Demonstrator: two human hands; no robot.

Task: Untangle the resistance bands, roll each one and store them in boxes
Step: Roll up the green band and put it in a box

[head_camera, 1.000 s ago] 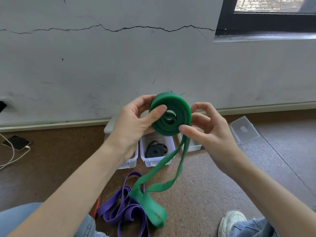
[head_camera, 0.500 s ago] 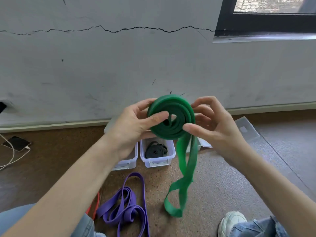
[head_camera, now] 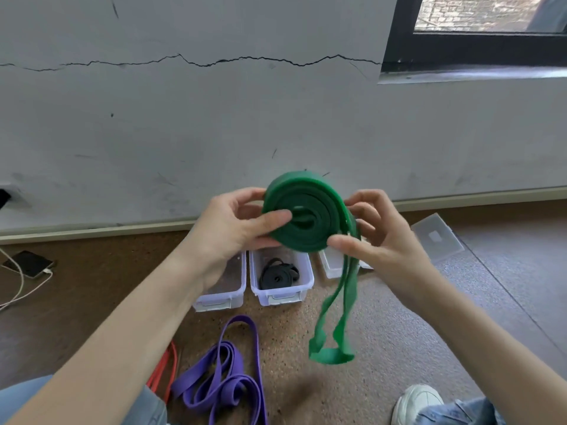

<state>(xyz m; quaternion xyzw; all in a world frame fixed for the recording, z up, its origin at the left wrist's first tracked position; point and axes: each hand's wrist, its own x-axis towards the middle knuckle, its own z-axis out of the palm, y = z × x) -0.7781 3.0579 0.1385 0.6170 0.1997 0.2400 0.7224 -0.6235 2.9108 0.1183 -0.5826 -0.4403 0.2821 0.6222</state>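
Observation:
A green resistance band (head_camera: 306, 216) is coiled into a thick roll held up in front of the wall, its loose tail hanging down to a loop above the floor. My left hand (head_camera: 233, 225) grips the roll's left side, thumb pressed on the coil's face. My right hand (head_camera: 374, 237) pinches the right edge where the tail leaves the roll. A purple band (head_camera: 224, 381) lies loose on the floor below, with a red band (head_camera: 167, 369) partly hidden by my left arm. A rolled black band (head_camera: 277, 276) sits in the middle clear box (head_camera: 282, 294).
Another clear box (head_camera: 221, 297) stands left of the middle one and a third (head_camera: 331, 265) right of it, behind the green tail. A clear lid (head_camera: 437, 237) lies at the right. A phone with a white cable (head_camera: 29, 263) lies far left. My shoe (head_camera: 417, 403) is bottom right.
The green roll has grown and the hanging tail has shortened, lifting clear of the purple band and swinging to the right. Both hands have turned the roll.

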